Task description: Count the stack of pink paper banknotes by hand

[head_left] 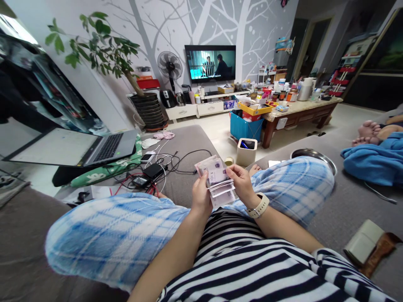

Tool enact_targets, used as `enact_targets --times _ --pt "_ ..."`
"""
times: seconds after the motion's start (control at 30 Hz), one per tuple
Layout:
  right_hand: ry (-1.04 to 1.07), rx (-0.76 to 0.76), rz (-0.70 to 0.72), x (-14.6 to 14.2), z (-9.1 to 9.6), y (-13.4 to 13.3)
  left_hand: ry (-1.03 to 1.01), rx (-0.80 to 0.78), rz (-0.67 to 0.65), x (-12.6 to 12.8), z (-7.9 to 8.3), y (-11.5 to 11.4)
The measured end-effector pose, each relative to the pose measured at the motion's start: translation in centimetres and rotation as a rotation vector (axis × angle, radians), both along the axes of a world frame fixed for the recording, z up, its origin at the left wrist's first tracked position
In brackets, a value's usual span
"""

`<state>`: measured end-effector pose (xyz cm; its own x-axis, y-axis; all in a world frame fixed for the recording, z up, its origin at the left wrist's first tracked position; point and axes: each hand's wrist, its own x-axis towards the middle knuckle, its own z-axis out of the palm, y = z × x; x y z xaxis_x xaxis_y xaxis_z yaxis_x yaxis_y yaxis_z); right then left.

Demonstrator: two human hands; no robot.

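Note:
A stack of banknotes (pixel 217 178) is spread between my two hands above my lap, its notes fanned and partly folded over. My left hand (pixel 202 193) grips the stack from its left side, thumb on top. At the upper right edge of the notes, the fingertips of my right hand (pixel 241 180) pinch a note by its corner. A pale watch (pixel 258 205) is on my right wrist. The lower notes stick out beneath the fold, and the fingers under the stack are hidden.
On the sofa at left lie an open laptop (pixel 115 147), tangled cables and a black adapter (pixel 155 170). A metal bowl (pixel 315 157) stands beyond my right knee, a wallet (pixel 365 239) lies at right. Another person's feet (pixel 367 132) rest at far right. A bin (pixel 247 153) stands ahead.

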<state>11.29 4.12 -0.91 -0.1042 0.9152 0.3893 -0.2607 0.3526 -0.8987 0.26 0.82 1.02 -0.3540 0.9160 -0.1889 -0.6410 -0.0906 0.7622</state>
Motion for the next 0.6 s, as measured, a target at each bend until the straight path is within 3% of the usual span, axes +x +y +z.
enact_targets --times 0.3,0.6 --pt "0.050 -0.048 0.077 -0.12 0.12 -0.08 0.006 0.020 -0.015 0.03 0.10 0.04" --pt "0.009 -0.087 -0.021 -0.28 -0.48 0.49 0.028 0.057 -0.052 -0.08 -0.37 0.01"
